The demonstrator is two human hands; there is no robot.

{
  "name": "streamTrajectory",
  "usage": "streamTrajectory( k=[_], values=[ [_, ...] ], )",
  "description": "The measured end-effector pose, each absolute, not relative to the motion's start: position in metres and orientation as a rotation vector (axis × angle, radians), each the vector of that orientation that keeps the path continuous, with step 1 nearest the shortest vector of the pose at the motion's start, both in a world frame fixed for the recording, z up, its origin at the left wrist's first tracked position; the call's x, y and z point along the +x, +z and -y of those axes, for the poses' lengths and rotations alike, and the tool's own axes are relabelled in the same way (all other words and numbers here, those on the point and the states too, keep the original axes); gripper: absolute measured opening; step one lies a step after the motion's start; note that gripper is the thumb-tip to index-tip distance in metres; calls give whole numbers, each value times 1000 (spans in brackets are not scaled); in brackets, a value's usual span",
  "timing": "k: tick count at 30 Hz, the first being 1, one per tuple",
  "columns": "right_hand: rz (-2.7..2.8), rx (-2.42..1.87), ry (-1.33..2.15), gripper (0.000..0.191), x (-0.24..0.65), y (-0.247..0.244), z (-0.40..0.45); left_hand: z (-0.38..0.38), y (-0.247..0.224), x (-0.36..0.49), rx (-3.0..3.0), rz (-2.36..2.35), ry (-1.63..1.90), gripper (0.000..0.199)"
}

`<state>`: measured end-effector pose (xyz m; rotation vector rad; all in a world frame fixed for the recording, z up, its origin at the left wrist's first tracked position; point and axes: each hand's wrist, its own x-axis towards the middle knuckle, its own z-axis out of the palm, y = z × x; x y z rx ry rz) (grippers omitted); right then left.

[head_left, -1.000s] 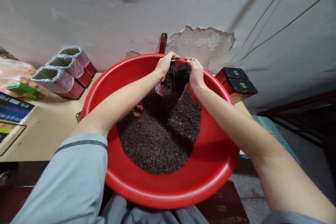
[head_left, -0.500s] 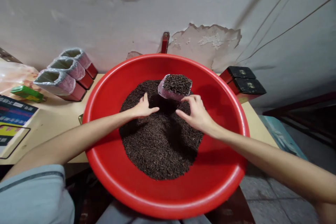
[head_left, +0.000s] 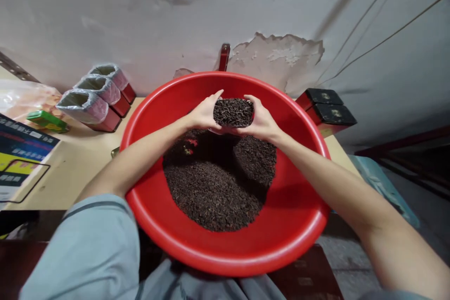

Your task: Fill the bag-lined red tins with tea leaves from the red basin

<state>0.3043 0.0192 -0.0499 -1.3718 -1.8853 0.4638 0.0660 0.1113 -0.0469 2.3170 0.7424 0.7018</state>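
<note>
Both my hands are wrapped round the upper sides of a plastic-lined tin (head_left: 230, 130), heaped to its mouth with dark dried leaves like loose tea (head_left: 233, 112). My left hand (head_left: 206, 112) presses on its left side and my right hand (head_left: 263, 119) on its right. My fingers and the leaves hide most of the tin's body. Under them, a large red plastic basin (head_left: 225, 260) holds a broad pile of the same leaves (head_left: 218, 192). A small red and gold patch (head_left: 191, 146) shows in the shadow below my left wrist.
Three red tins (head_left: 105, 119) with plastic liners folded over their mouths stand left of the basin. A green packet (head_left: 47, 121) and a printed box (head_left: 24, 150) lie farther left. Two black-lidded tins (head_left: 330, 108) stand at the right, near the peeling wall (head_left: 281, 4).
My hands, spread apart before with the right one near the tin's edge, have closed in on both its sides. The left hand has moved up and right.
</note>
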Motion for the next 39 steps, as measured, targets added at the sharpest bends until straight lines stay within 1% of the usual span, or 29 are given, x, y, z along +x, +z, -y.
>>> streamTrajectory(
  k=[4, 8, 12, 15, 20, 26, 32, 39],
  values=[
    [2042, -1264, 586, 130, 278, -50, -7, -77, -34, 24, 2299, -845, 532, 144],
    [2233, -1196, 573, 131, 253, -65, -3, -61, -54, 0, 2335, -866, 485, 153],
    [2242, -1207, 575, 135, 244, -72, -9, -66, -69, -6, 2315, -767, 438, 157],
    [2236, -1225, 559, 136, 244, -74, -13, -70, -69, -4, 2378, -753, 464, 156],
    [2249, -1182, 579, 138, 250, -75, -11, -66, -70, -2, 2462, -719, 449, 148],
    [2230, -1232, 585, 140, 254, -75, -14, -64, -72, -1, 2473, -764, 476, 145],
    [2238, -1213, 580, 136, 243, -78, -21, -63, -59, -6, 2485, -861, 420, 145],
    [2231, -1133, 537, 126, 230, -87, -7, -45, -41, -9, 2588, -918, 273, 133]
  ],
)
